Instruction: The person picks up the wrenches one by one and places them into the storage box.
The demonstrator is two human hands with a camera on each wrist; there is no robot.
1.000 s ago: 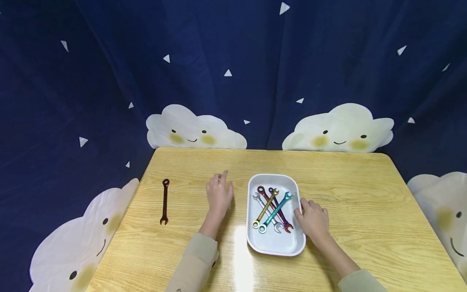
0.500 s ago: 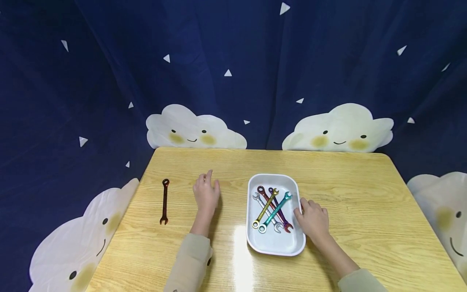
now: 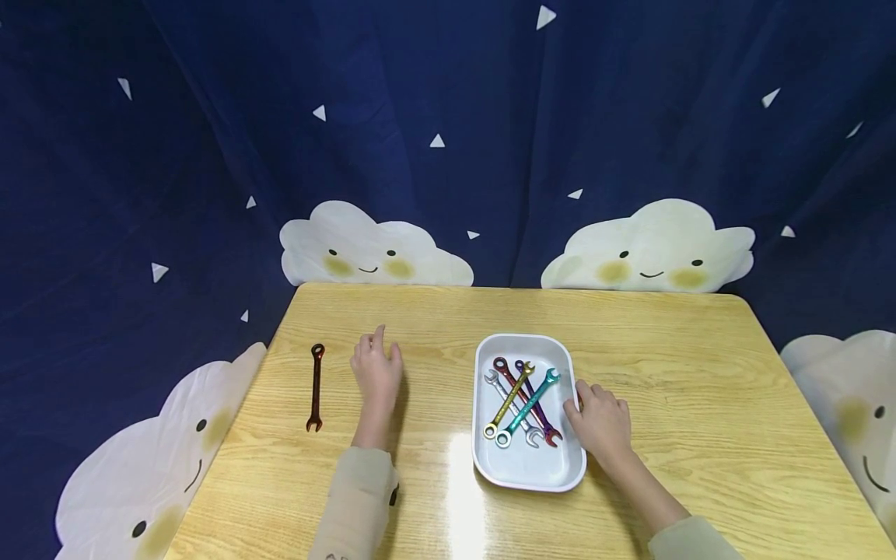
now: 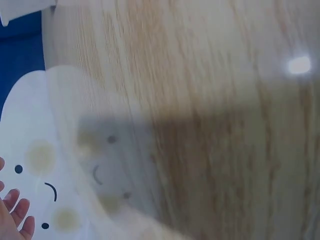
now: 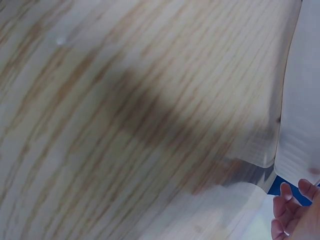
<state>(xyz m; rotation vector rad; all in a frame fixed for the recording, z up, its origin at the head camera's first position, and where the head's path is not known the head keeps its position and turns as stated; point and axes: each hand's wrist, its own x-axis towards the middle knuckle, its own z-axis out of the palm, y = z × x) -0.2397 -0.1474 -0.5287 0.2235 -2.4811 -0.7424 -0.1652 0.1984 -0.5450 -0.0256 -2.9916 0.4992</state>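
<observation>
My left hand reaches over the left part of the table, fingers loosely bent with nothing in them. To its left a dark red combination wrench lies lengthwise, ring end away from me. My right hand holds the right rim of a white tray, thumb over the edge and the other fingers outside. Inside the tray several wrenches lie crossed: a gold wrench, a teal wrench, a silver wrench, and red and purple ones partly under them. The right wrist view shows curled fingers beside the tray's wall.
The wooden table has rounded far corners and a bright glare patch near the front middle. A dark blue curtain with white clouds hangs behind and at both sides of it.
My left hand has moved left across the table, from near the tray to nearer the dark red wrench. My right hand and the tray have stayed in place.
</observation>
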